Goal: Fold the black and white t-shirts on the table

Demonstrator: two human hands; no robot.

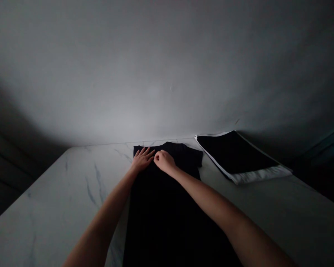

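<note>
A black T-shirt (161, 215) lies spread along the table, its collar end towards the wall and one short sleeve out to the right. My left hand (143, 159) rests flat on its upper left part, fingers spread. Close beside it, my right hand (164, 161) is closed, thumb and fingers curled together against the upper middle of the shirt. Whether cloth is pinched inside that hand is hidden. The shirt's dark surface hides most folds.
A stack of folded black and white cloth (239, 154) sits at the right near the wall. The white marbled table (58, 207) meets a plain grey wall (144, 74) at the back. Both side edges of the table run into dark areas.
</note>
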